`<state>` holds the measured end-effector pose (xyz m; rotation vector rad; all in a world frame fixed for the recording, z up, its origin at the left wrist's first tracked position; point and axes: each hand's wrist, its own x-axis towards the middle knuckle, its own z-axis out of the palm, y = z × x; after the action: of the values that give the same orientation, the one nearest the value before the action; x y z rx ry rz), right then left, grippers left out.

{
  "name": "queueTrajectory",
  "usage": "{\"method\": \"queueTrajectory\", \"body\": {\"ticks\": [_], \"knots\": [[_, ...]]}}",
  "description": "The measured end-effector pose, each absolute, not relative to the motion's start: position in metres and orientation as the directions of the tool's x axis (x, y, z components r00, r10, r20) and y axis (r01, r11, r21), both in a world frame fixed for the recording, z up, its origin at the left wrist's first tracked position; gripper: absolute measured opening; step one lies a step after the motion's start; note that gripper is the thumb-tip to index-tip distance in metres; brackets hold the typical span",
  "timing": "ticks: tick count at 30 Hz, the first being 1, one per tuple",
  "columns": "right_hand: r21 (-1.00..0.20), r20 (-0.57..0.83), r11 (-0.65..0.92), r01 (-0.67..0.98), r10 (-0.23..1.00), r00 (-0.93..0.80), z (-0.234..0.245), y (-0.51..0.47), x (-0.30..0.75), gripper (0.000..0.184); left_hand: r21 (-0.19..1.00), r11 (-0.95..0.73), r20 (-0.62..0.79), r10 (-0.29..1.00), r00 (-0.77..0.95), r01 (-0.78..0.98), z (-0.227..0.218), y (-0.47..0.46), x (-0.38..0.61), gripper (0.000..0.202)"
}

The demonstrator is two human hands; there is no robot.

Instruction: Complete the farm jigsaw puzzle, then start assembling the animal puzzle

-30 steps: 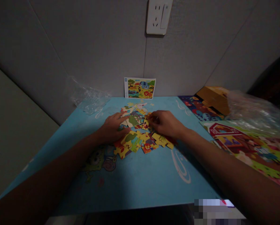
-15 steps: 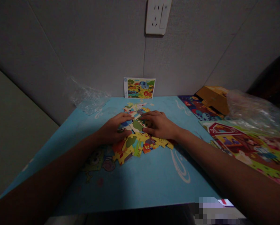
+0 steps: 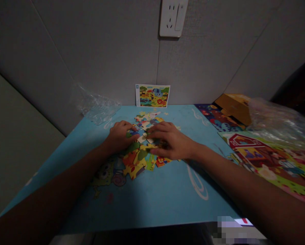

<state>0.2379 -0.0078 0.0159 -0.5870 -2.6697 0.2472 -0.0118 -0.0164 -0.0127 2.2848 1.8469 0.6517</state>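
A loose heap of colourful jigsaw puzzle pieces (image 3: 142, 154) lies on a light blue table (image 3: 167, 194) with cartoon prints. At the heap's left edge is my left hand (image 3: 120, 136), palm down, its thumb apart from its bent fingers. Blue and green pieces show beside its thumb and fingertips. My right hand (image 3: 174, 141) spreads over the right side of the heap, fingers stretched to the left and thumb lower. It covers several pieces, touching some. I see no piece gripped in either hand. Behind the heap, a picture card (image 3: 153, 96) with animals leans upright against the wall.
Clear crumpled plastic (image 3: 100, 107) lies at the back left. On the right are a farm picture (image 3: 275, 163), a dark blue picture (image 3: 218, 117), an orange-brown box (image 3: 232, 107) and a plastic bag (image 3: 280, 119). A wall socket (image 3: 173, 18) is above.
My left hand has drawn back a little to the left, away from the middle of the heap. My right hand has shifted slightly left and nearer, covering other pieces.
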Motion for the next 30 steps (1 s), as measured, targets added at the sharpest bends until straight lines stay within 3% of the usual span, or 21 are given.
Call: {"method": "queueTrajectory", "body": {"ticks": [5,12,18,22,25,27,30], "knots": [[-0.239,0.267,0.947,0.215,0.277,-0.923,0.011,-0.031,0.224,0.068,0.46,-0.224,0.278,0.955,0.1,0.859,-0.013,-0.015,-0.013,0.031],[-0.206,0.181,0.971,0.12,0.158,-0.971,0.008,-0.038,0.223,0.053,0.645,-0.112,0.25,0.966,-0.07,0.756,-0.003,-0.017,-0.008,0.021],[-0.184,0.187,0.967,0.176,0.21,-0.96,0.005,-0.034,0.222,0.044,0.846,-0.097,0.283,0.915,-0.288,0.524,-0.003,-0.014,-0.012,0.022],[-0.151,0.201,0.943,0.296,0.323,-0.925,0.0,-0.025,0.223,0.043,0.966,-0.152,0.223,0.895,-0.385,0.207,0.002,-0.014,-0.009,0.039],[-0.146,0.216,0.9,0.412,0.435,-0.874,-0.005,-0.014,0.226,0.044,0.996,-0.058,0.045,0.979,-0.199,-0.062,0.01,-0.019,-0.005,0.035],[-0.188,0.251,0.868,0.46,0.495,-0.832,-0.005,-0.005,0.229,0.046,0.991,0.071,-0.068,0.997,0.026,-0.114,0.015,-0.025,-0.004,0.032],[-0.45,0.321,0.783,0.43,0.591,-0.74,0.005,0.006,0.24,0.052,0.971,0.233,-0.198,0.906,0.374,-0.052,0.019,-0.036,-0.006,0.037]]}}
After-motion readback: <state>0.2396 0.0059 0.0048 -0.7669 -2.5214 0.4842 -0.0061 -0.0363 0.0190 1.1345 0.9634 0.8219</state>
